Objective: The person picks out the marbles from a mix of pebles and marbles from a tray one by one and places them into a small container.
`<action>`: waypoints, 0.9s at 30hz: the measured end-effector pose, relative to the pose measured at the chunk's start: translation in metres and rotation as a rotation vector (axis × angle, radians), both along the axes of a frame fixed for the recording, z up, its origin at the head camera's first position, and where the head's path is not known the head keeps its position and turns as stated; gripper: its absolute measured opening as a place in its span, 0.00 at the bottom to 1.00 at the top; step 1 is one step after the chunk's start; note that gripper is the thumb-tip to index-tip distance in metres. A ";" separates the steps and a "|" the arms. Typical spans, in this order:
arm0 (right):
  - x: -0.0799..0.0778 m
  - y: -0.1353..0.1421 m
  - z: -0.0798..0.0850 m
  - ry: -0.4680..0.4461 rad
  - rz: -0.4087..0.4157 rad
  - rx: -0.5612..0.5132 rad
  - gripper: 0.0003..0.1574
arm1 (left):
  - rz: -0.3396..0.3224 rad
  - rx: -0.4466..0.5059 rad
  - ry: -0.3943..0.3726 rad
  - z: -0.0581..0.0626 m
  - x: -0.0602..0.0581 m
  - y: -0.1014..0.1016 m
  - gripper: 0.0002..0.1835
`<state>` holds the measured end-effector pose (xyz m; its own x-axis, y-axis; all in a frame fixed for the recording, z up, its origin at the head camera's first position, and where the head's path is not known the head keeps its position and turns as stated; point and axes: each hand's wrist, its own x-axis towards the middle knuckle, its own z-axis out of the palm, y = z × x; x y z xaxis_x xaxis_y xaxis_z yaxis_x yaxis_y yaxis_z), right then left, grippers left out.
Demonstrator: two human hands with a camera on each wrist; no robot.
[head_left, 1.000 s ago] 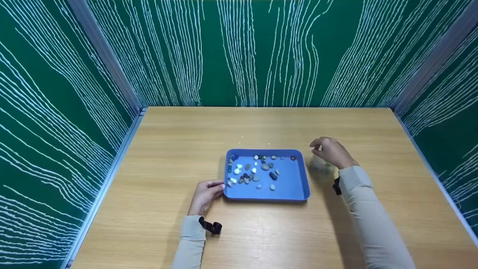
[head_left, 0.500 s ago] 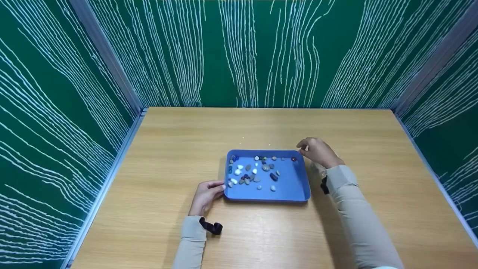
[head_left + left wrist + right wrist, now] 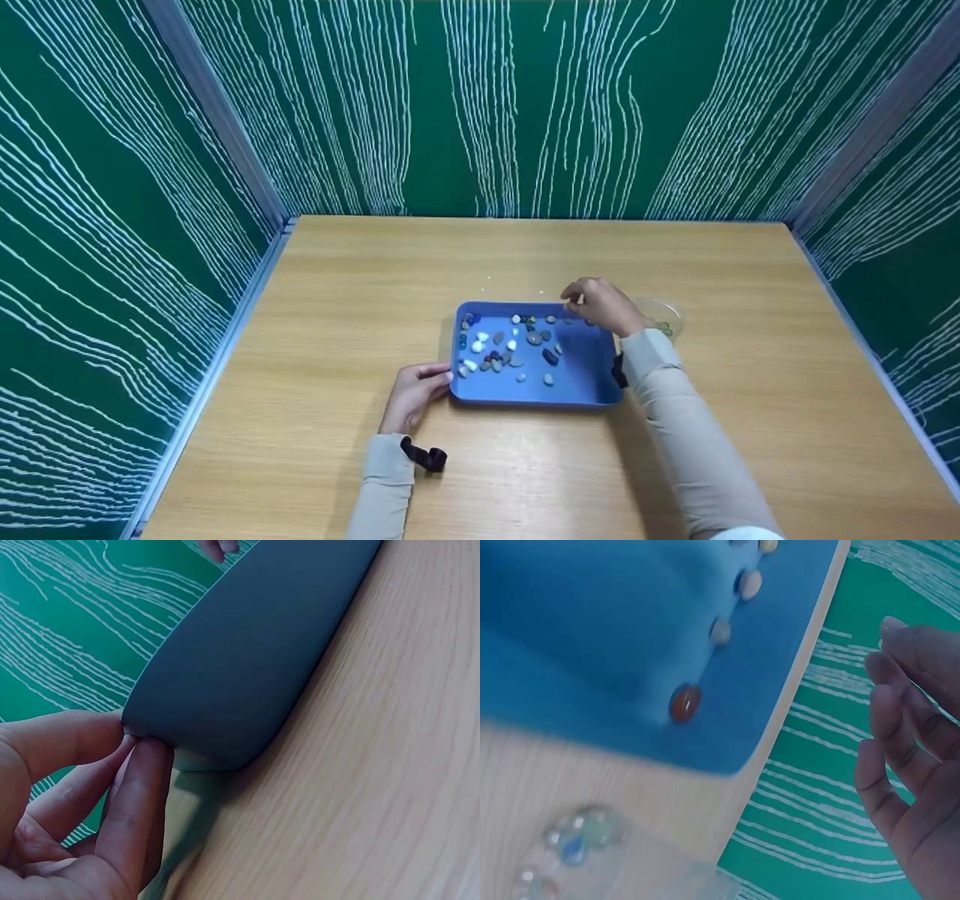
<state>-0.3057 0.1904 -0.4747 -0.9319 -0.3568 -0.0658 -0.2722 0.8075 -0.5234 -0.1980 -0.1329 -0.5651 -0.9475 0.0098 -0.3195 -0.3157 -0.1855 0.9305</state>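
A shallow blue tray [image 3: 577,367] lies on the table, with several pebbles [image 3: 550,356] and glassy stones spread inside. My left hand [image 3: 411,394] pinches its left rim near the front corner, thumb and fingers on the wall [image 3: 225,675] in the left wrist view. Above the tray's back right part hovers my right hand [image 3: 606,306], its fingers loosely bent. Nothing shows between those fingers [image 3: 889,716] in the right wrist view. A reddish-brown stone [image 3: 685,703] lies in the tray's corner. Behind the right wrist stands a clear round container [image 3: 660,309] with glass marbles [image 3: 574,849] inside.
The wooden table [image 3: 360,300] stretches out around the tray. Tiny pale crumbs [image 3: 488,278] lie behind it. Green panels with white wavy lines [image 3: 480,112] enclose the back and both sides.
My right hand has moved left from over the clear container to above the tray's back right edge, uncovering the container. My left hand and the tray have stayed put.
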 end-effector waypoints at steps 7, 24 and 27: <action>-0.003 -0.022 -0.004 0.033 0.069 -0.004 0.15 | -0.011 0.007 0.021 0.000 0.001 0.000 0.19; -0.006 -0.070 -0.011 -0.063 0.116 0.028 0.16 | 0.014 0.013 0.010 -0.001 0.000 0.002 0.18; -0.006 -0.079 -0.013 -0.059 0.140 0.039 0.17 | 0.012 0.005 0.010 -0.002 -0.001 0.001 0.18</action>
<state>-0.3120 0.1115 -0.4881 -0.8674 -0.4788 -0.1354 -0.3529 0.7839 -0.5109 -0.1985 -0.1315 -0.5669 -0.9506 0.0004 -0.3104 -0.3046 -0.1937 0.9326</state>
